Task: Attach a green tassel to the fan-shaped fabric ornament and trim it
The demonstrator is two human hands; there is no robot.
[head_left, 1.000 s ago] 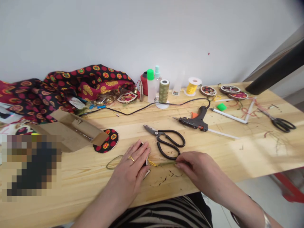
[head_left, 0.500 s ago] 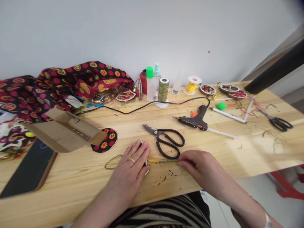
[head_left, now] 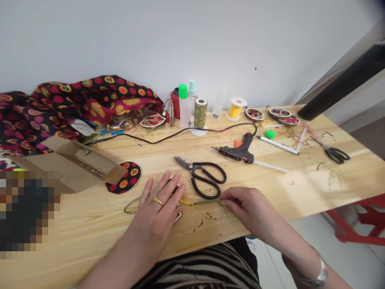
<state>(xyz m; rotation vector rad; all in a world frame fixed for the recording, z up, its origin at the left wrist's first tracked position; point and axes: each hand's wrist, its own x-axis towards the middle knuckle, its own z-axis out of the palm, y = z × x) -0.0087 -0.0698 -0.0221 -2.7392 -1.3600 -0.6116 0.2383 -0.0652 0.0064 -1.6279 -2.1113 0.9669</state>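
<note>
At a wooden workbench [head_left: 99, 228], a person's left hand [head_left: 159, 214] lies flat, fingers spread, over a dark, white-edged piece [head_left: 178, 218] at the center of the frame, while the right hand [head_left: 245, 202] pinches the end of a green cord [head_left: 206, 201]. An open cardboard box [head_left: 39, 162] sits at left, its deeper contents hidden; along the wall, upper center, stand a green-capped translucent bottle [head_left: 184, 110], its fill unclear, and a spray bottle [head_left: 192, 90]. The cord's long axis runs nearly level across the frame, from a yellow cord loop [head_left: 185, 203] beside the piece to the right fingertips; the covered piece's own axis cannot be told. Black-handled scissors [head_left: 190, 166] point toward the upper left, just above the cord. Compared with half a second earlier, the left fingers are fanned wider, and the right hand keeps its pinch.
</note>
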